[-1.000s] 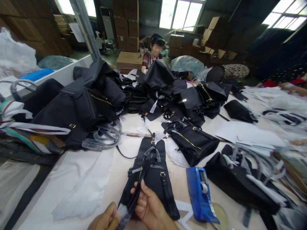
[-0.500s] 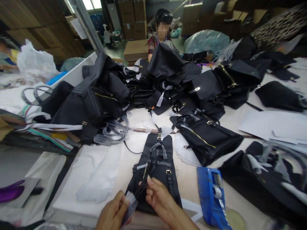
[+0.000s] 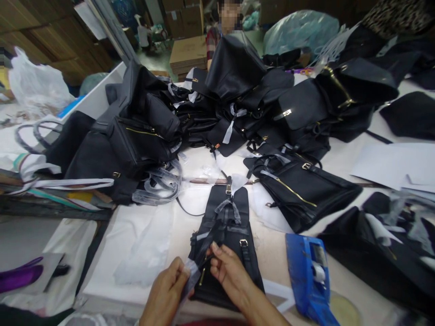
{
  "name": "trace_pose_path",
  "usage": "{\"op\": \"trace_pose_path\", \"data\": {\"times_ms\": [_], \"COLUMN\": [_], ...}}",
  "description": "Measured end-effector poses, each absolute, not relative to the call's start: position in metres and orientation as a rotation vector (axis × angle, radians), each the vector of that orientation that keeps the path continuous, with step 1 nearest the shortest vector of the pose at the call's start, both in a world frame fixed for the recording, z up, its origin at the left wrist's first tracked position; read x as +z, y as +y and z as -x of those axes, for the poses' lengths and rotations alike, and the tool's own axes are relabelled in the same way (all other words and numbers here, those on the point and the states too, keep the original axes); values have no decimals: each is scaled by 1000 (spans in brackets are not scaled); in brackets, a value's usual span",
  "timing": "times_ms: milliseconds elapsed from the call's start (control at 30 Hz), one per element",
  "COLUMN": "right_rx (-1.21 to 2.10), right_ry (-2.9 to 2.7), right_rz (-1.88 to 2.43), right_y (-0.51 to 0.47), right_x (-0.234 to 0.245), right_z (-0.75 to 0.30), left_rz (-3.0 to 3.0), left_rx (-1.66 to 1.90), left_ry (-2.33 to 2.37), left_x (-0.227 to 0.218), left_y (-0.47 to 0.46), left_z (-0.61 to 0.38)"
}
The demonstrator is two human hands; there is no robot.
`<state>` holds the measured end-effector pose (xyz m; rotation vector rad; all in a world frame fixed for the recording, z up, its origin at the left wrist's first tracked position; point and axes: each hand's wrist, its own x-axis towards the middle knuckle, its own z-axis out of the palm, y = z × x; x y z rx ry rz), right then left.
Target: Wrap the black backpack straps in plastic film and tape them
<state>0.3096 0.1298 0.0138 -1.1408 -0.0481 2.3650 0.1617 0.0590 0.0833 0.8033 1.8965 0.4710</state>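
While left hand (image 3: 168,283), right hand (image 3: 229,269) pinch strap (image 3: 193,271) | black bag (image 3: 235,233): long axis points away

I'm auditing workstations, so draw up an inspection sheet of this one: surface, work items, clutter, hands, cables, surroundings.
Surface: pale table, partly covered by white sheets.
Work items: buckled black bag lying flat; dark strap with clear plastic wrap.
Clutter: piled bags behind; blue tape dispenser at right.
Hands: left hand pinches the wrap; right hand pinches the strap.
Cables: nothing seen.
Surroundings: cartons; another person's plaid sleeve opposite.
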Motion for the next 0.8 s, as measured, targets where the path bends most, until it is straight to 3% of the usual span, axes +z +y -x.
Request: {"op": "trace_pose_path", "data": {"times_ms": [400, 800], "right_rx": [2436, 2311], "right_ry": [-232, -614], "right_rz": [1120, 1295], "right_y": [139, 133], "right_x": [11, 0], "right_z": [-319, -309], "left_rz": [-942, -823], "left_rx": [300, 466], "left_ry": [1969, 1942], "left_x": [76, 79], "left_y": [62, 85], "left_z": [-159, -179]}}
